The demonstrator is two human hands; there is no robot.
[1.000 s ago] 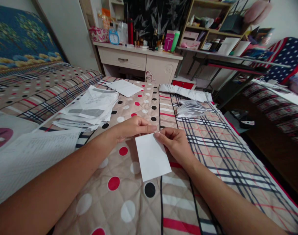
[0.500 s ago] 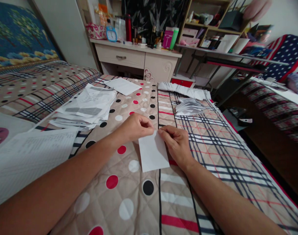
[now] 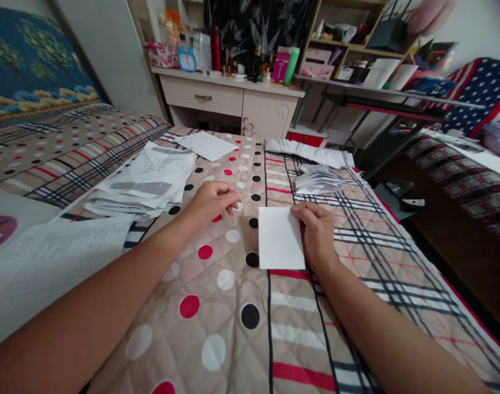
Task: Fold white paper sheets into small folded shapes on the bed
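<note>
In the head view my right hand (image 3: 317, 232) pinches a small white folded sheet of paper (image 3: 280, 238) by its upper right edge, thumb against fingers. The sheet is plain on the side facing me and sits just above the quilt. My left hand (image 3: 217, 202) is to the left of the sheet and apart from it, fingers loosely bent and a little apart, with nothing visible in them. Beyond my right hand lies a fanned pile of small folded papers (image 3: 317, 179). Behind that pile is a long row of folded papers (image 3: 309, 152).
A stack of printed sheets (image 3: 147, 178) lies left on the quilt (image 3: 217, 306), with a white sheet (image 3: 206, 145) behind it. Lined paper (image 3: 61, 268) spreads at the near left. A white dresser (image 3: 200, 90) stands at the bed's far end, a desk (image 3: 397, 98) to its right.
My left hand has let go of the paper and drawn back to the left. My right hand has carried the sheet to the right and turned it more upright.
</note>
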